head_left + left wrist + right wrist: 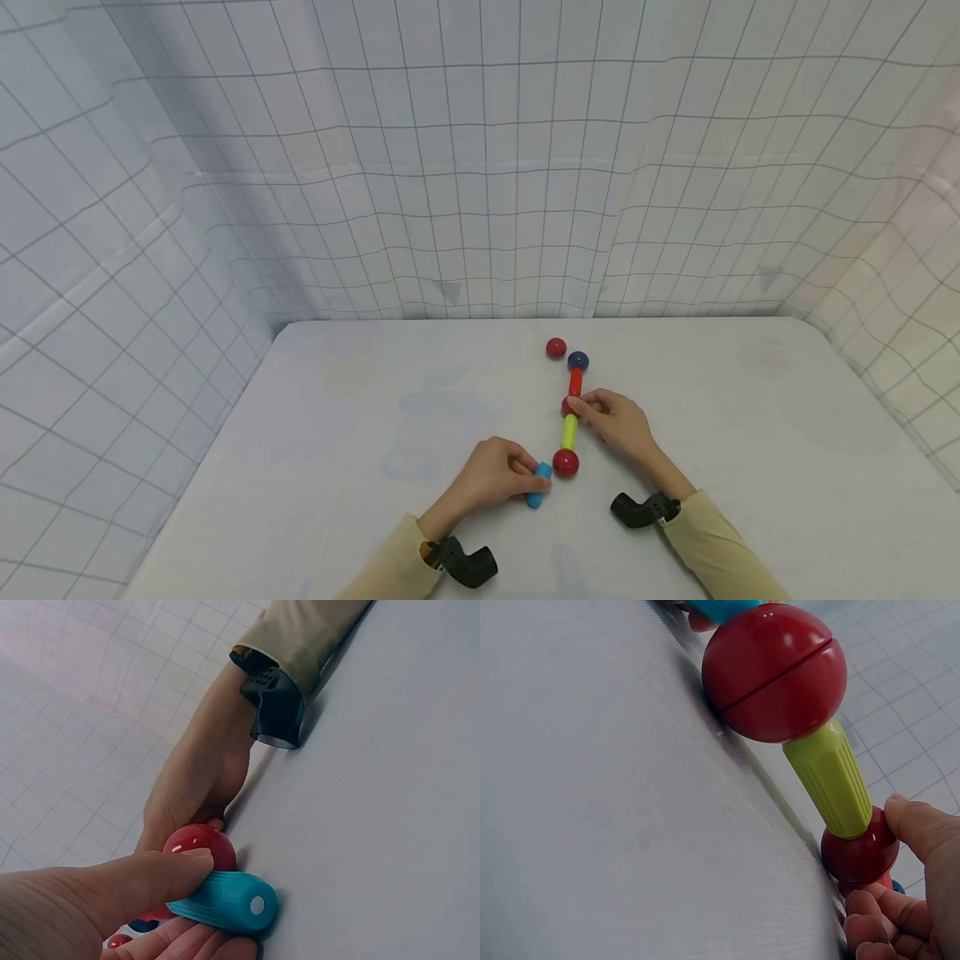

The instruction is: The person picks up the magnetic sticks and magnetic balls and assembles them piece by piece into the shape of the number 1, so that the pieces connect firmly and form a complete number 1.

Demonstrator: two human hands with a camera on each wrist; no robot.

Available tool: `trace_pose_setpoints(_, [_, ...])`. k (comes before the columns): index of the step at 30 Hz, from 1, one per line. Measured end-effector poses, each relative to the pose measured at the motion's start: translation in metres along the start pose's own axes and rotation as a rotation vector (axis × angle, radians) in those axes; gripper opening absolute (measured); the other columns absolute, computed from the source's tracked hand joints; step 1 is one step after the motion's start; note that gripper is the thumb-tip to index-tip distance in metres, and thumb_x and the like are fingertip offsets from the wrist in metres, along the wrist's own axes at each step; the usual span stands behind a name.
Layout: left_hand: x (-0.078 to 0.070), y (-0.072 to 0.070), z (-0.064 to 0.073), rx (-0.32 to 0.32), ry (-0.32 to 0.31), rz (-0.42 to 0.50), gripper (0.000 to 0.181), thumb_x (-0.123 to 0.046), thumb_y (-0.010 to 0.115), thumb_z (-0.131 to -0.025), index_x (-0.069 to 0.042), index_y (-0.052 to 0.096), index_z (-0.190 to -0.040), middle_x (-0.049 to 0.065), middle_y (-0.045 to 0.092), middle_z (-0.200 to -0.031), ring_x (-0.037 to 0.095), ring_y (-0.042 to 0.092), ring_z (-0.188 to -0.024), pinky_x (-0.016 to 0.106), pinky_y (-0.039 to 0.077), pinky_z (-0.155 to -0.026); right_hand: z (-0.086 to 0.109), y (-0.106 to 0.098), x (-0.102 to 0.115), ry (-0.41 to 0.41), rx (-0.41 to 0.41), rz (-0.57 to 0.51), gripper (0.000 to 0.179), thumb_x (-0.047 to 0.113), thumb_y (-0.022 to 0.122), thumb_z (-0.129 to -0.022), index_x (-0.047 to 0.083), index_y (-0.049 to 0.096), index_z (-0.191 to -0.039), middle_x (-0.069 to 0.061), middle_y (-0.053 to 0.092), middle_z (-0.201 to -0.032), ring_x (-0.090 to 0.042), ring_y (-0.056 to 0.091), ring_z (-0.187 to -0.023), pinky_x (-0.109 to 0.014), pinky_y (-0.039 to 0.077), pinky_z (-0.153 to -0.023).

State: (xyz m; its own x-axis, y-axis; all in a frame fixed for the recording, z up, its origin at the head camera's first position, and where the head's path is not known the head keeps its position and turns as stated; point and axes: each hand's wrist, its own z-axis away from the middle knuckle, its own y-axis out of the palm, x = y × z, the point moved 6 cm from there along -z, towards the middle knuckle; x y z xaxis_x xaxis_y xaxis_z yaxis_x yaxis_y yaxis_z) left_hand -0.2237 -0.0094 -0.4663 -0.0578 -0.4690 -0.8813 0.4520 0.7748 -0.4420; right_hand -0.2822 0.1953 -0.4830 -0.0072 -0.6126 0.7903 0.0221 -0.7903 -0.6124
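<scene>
My left hand (495, 477) pinches a blue rod (538, 486) between thumb and fingers; its end with a pale round dot shows in the left wrist view. Just right of that rod lies a red ball (566, 462), the near end of a chain. A yellow-green rod (829, 780) joins it to a second red ball (861, 849), which my right hand (617, 422) grips with thumb and fingertips. Beyond the grip, a red rod (575, 382) leads to a dark blue ball (578, 360) at the far end.
A loose red ball (556, 347) sits left of the dark blue ball. The white table (330, 433) ends at a far edge before a gridded white curtain (480, 183), which also hangs along both sides. Black wrist cameras (468, 564) jut from both sleeves.
</scene>
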Motion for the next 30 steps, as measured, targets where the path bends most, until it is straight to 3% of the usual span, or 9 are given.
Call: trace_pose_setpoints(30, [-0.0068, 0.0079, 0.0061, -0.013, 0.02, 0.046, 0.02, -0.02, 0.083, -0.072, -0.007, 0.068, -0.076, -0.003, 0.063, -0.059, 0.013, 0.062, -0.05, 0.023, 0.047, -0.048, -0.0003, 0.0002, -0.0005, -0.017, -0.011, 0.016, 0.046, 0.055, 0.061, -0.086, 0.011, 0.068, -0.096, 0.001, 0.053, -0.063, -0.016, 0.051, -0.056, -0.029, 0.036, -0.053])
